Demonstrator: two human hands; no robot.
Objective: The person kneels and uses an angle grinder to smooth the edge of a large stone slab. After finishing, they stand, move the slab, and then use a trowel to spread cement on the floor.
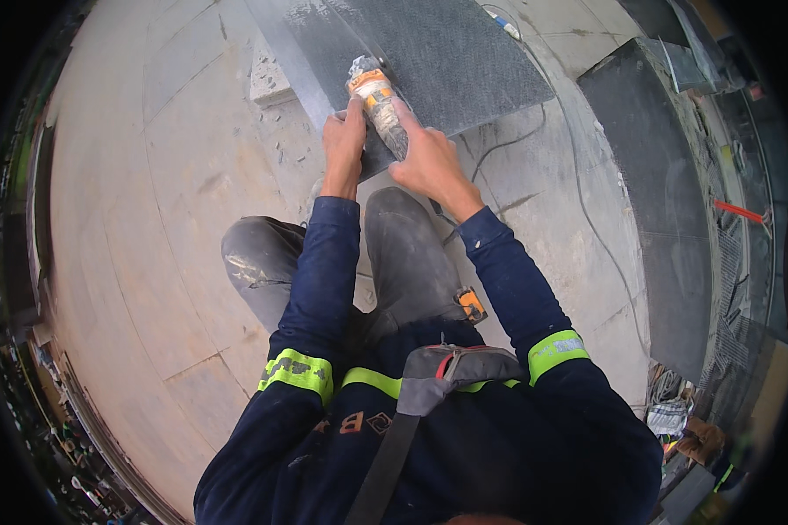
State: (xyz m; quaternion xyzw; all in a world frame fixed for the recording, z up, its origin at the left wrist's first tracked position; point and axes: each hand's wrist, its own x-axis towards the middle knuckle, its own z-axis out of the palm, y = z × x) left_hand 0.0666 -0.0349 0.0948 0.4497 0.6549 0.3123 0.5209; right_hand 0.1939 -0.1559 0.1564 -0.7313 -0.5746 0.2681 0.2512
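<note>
1. Nearest, the person leans over in a navy jacket with bright bands, a grey strap bag (pixel 451 372) across the chest and an orange-and-black tape measure (pixel 471 304) at the right hip.
2. Beyond the knees, the right hand (pixel 431 164) wraps the rear of a dusty angle grinder (pixel 381 105), its fingers closed around the body with one digit stretched forward along it.
3. The left hand (pixel 343 144) grips the grinder's left side nearer the head; its thumb presses there and its fingers are curled, partly out of sight.
4. The grinder lies over the near left part of a dark grey stone slab (pixel 464 74), its head pointing away from the person. Whether the disc touches or spins cannot be told.
5. The slab's left margin is paler than its broad, textured face, and whitish dust shows toward the far end. That suggests working along this side is partly done; how much is left cannot be judged.
6. A pale block (pixel 270 77) sits at the slab's left side, with small chips (pixel 291 156) scattered on the floor (pixel 184 192) nearby.
7. Farther right, a thin cable (pixel 578 179) curves over the floor beside a dark stone-faced structure (pixel 648 157).
</note>
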